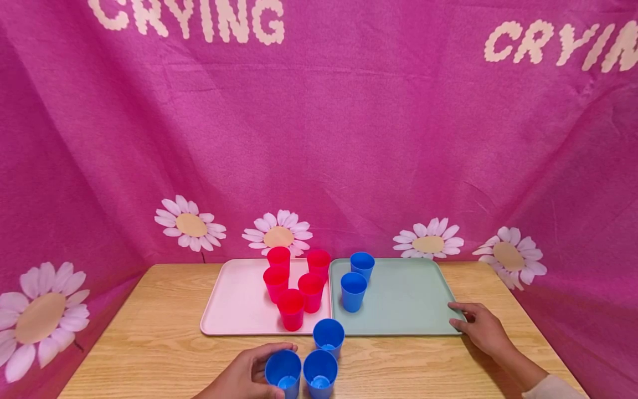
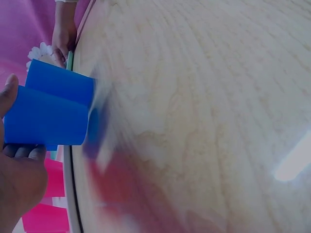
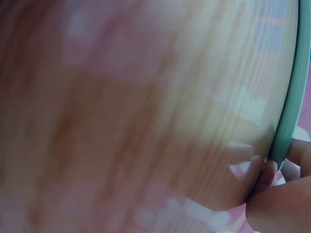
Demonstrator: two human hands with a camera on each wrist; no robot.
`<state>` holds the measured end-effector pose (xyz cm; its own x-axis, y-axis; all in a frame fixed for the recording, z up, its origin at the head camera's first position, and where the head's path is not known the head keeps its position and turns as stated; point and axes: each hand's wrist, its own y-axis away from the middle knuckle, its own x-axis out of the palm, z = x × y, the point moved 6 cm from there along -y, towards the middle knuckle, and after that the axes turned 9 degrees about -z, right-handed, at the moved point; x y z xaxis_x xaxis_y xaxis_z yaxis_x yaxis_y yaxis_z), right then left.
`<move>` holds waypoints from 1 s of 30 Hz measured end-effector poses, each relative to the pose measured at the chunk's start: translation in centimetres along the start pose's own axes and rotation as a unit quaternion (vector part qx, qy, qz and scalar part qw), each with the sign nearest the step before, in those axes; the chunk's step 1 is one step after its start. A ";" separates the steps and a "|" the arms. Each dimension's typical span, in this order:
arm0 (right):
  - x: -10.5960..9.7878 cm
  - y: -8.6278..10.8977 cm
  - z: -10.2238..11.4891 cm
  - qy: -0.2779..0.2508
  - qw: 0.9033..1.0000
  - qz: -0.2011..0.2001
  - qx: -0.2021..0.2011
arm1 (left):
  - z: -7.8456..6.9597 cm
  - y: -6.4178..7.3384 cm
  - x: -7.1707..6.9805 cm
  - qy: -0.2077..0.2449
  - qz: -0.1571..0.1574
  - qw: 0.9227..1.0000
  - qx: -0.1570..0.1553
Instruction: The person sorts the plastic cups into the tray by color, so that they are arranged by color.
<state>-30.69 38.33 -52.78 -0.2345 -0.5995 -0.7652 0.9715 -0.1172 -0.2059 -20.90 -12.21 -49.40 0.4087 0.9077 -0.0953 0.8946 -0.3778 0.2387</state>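
My left hand (image 1: 249, 372) curls round a blue cup (image 1: 283, 372) at the front of the table, thumb on the near side and fingers on the far side. Right beside that cup stands a second blue cup (image 1: 320, 372), with a third blue cup (image 1: 328, 336) just behind, near the trays' front edge. In the left wrist view the gripped cup (image 2: 46, 119) overlaps another one. My right hand (image 1: 482, 328) pinches the right edge of the green tray (image 1: 404, 299); its fingers (image 3: 299, 151) show at the rim in the right wrist view. Two blue cups (image 1: 353, 293) stand on that tray's left side.
Left of the green tray, and against it, lies a pale pink tray (image 1: 231, 299). Several red cups (image 1: 291, 310) stand upright on its right half. Both trays lie on a wooden table (image 1: 149, 343), with a pink flowered cloth (image 1: 349, 138) hanging behind.
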 end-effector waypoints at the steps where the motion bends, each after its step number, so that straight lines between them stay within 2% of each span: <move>1: 0.0 0.0 0.0 -0.001 1.000 0.002 0.001 | -0.2 0.0 0.0 -0.001 -0.001 1.000 0.000; 6: 0.0 0.0 0.1 -0.005 1.000 0.004 0.004 | -1.7 0.1 -0.6 -0.013 -0.015 1.000 0.006; 18: -0.1 0.0 0.1 -0.007 1.000 0.011 0.010 | -6.5 -0.1 -1.9 -0.057 -0.034 0.996 0.051; 25: 0.0 0.0 0.2 -0.004 1.000 0.014 0.011 | -9.8 -0.7 -1.4 -0.055 -0.024 0.994 0.096; 30: -0.1 0.0 0.2 -0.004 1.000 0.010 0.007 | -11.8 -1.5 -0.2 -0.040 -0.022 0.994 0.104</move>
<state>-30.69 38.19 -52.58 -0.2148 -0.6077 -0.7646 0.9764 -0.1167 -0.1816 -24.48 -9.64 -38.31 0.3732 0.9103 -0.1789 0.9268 -0.3744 0.0283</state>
